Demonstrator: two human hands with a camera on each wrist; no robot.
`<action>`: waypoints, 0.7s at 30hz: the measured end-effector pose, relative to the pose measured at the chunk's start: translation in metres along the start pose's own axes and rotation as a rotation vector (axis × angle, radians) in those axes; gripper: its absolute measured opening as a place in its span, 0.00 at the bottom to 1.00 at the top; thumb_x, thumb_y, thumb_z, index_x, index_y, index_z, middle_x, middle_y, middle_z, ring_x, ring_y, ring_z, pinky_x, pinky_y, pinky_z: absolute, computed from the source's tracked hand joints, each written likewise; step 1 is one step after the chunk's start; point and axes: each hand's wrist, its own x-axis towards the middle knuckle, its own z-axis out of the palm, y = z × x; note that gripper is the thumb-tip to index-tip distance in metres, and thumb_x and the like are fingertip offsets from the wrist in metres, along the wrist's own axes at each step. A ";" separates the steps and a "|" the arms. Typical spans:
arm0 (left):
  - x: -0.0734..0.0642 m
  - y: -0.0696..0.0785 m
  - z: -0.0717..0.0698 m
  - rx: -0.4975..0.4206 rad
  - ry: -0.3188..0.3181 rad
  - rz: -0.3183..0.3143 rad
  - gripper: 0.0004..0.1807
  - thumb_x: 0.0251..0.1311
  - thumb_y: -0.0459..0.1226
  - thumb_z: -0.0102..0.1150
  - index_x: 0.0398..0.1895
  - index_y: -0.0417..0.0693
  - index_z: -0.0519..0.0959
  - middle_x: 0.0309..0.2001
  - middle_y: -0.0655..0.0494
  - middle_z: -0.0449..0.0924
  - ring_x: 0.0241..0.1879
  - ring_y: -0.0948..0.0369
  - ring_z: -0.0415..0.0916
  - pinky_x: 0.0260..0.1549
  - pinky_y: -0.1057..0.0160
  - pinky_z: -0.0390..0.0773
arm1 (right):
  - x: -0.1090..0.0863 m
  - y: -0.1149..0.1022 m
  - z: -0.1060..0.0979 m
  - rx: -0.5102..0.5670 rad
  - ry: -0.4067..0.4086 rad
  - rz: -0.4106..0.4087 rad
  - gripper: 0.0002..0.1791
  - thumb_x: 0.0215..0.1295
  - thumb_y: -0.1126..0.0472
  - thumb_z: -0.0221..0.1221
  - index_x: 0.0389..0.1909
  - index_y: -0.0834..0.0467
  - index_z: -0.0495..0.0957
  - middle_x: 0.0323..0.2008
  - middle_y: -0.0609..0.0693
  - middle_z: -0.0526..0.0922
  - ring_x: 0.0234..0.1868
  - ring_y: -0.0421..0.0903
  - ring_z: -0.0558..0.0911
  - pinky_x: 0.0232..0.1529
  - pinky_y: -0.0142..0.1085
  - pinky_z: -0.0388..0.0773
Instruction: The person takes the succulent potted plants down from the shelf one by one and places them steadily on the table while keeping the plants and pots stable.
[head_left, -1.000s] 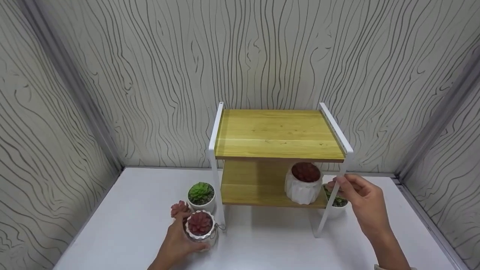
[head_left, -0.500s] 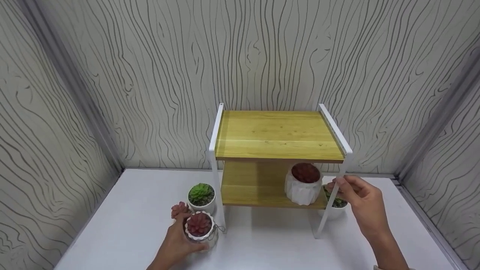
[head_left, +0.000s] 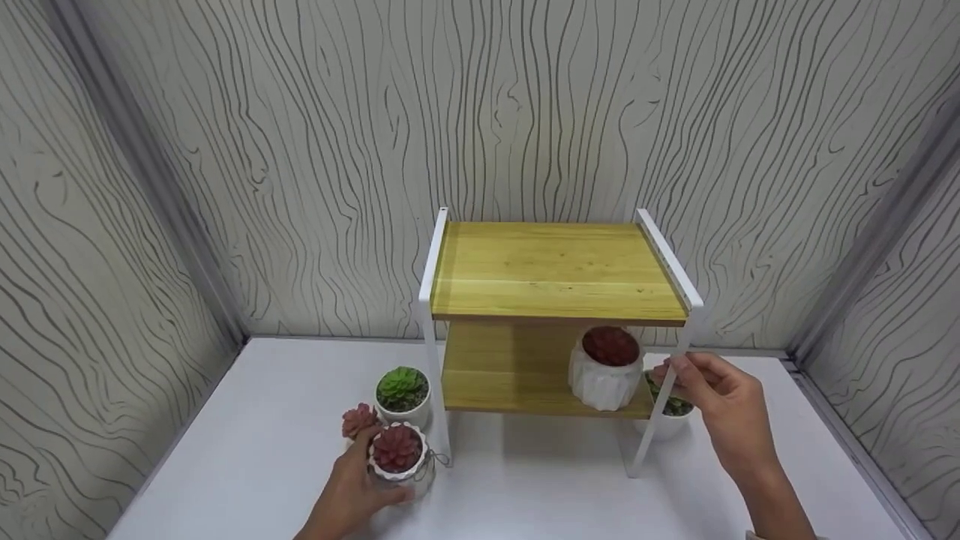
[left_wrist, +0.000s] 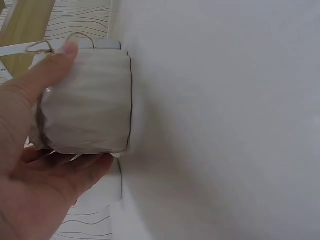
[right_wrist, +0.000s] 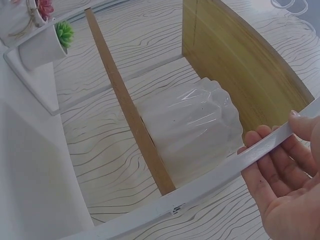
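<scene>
My left hand (head_left: 349,480) grips a white pot (left_wrist: 92,102) with twine tied round it, thumb on one side and fingers on the other. A dark red succulent (head_left: 397,448) fills its top. Whether its base touches the table cannot be told. My right hand (head_left: 731,409) pinches the right front leg of a two-tier shelf rack (head_left: 555,270) between thumb and fingers; the right wrist view shows the white bar (right_wrist: 265,145) in that grip. On the lower shelf, toward the right, stands a ribbed white pot (head_left: 606,382) with a dark red plant.
A green succulent in a white pot (head_left: 403,390) stands left of the rack, beside a pinkish-red succulent (head_left: 361,421) partly behind my left hand. Another potted green plant (head_left: 673,420) sits behind the rack's right leg. Patterned walls (head_left: 525,112) enclose the white table (head_left: 247,450).
My left hand and the pot it holds have shifted very slightly left. The right hand keeps its hold on the rack leg.
</scene>
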 end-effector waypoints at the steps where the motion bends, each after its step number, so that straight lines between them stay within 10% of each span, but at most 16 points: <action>1: 0.000 0.001 0.000 -0.003 -0.001 -0.003 0.56 0.36 0.44 0.90 0.71 0.43 0.68 0.71 0.39 0.74 0.73 0.39 0.71 0.72 0.35 0.70 | 0.000 0.000 0.000 -0.005 -0.002 0.003 0.19 0.79 0.53 0.59 0.52 0.68 0.82 0.38 0.46 0.93 0.46 0.37 0.91 0.50 0.27 0.87; 10: -0.006 0.008 -0.008 -0.013 -0.009 -0.116 0.63 0.38 0.43 0.89 0.78 0.39 0.59 0.75 0.35 0.68 0.72 0.38 0.71 0.63 0.43 0.81 | 0.001 -0.001 0.002 -0.057 0.015 0.016 0.20 0.79 0.51 0.59 0.51 0.67 0.83 0.37 0.45 0.93 0.44 0.37 0.91 0.49 0.27 0.87; 21: -0.015 0.021 -0.012 0.107 0.035 -0.090 0.60 0.42 0.42 0.87 0.78 0.38 0.60 0.74 0.38 0.70 0.70 0.40 0.74 0.62 0.44 0.82 | 0.000 0.000 0.003 -0.078 0.039 0.024 0.21 0.77 0.53 0.62 0.52 0.70 0.82 0.37 0.42 0.93 0.44 0.35 0.91 0.48 0.27 0.87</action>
